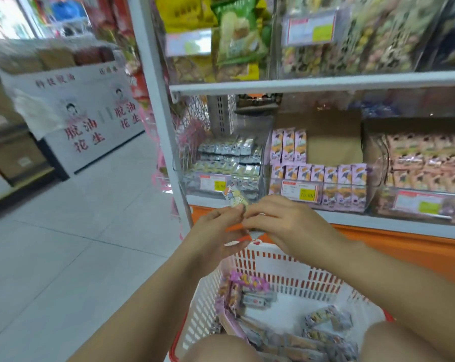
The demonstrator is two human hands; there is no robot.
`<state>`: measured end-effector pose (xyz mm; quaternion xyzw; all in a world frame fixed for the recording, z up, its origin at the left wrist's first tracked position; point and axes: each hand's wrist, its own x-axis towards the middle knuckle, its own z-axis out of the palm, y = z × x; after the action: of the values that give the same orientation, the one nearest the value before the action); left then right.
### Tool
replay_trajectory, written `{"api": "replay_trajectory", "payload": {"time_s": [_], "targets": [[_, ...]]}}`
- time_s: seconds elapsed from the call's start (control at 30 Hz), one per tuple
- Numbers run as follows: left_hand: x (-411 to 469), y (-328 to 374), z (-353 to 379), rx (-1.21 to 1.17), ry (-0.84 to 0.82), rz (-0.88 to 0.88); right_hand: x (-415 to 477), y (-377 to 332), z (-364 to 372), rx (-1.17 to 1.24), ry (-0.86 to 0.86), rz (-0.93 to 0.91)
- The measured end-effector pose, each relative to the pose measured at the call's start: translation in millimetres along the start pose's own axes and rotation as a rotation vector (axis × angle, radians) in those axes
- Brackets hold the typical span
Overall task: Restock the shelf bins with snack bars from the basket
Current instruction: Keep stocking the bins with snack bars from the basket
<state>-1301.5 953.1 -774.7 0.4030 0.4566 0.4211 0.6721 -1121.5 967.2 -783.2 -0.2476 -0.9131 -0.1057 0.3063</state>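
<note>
Both hands meet above the white basket (278, 267), in front of the lower shelf. My left hand (216, 233) and my right hand (286, 220) together pinch a small wrapped snack bar (235, 198) that sticks up between the fingertips. The basket holds several more wrapped bars (250, 296), purple ones at the left and grey ones at the near side. Just behind the hands stands a clear shelf bin (221, 163) with silver-grey bars. To its right is a bin of pink-purple bars (323, 176).
A third bin with pinkish packs (425, 163) sits at the right. The white shelf edge (352, 220) runs over an orange base. An upper shelf carries bagged snacks (237, 37). A white upright post (158, 105) bounds the shelf on the left; tiled floor and a white display box (90, 118) lie beyond.
</note>
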Motion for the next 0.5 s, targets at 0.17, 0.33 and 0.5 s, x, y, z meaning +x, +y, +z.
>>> {"api": "replay_trajectory", "payload": {"time_s": [0.17,0.33,0.5], "targets": [[-3.4,19.9,5.4,-0.025,0.081,0.062,18.6,-13.3,-5.3,0.398,0.078,0.462],[3.0,35.6,7.4,0.117,0.210,0.156,36.9,-13.9,-4.7,0.761,0.138,0.769],[21.7,48.8,6.9,0.332,0.196,0.283,53.4,2.2,0.2,0.642,0.165,0.745]]}}
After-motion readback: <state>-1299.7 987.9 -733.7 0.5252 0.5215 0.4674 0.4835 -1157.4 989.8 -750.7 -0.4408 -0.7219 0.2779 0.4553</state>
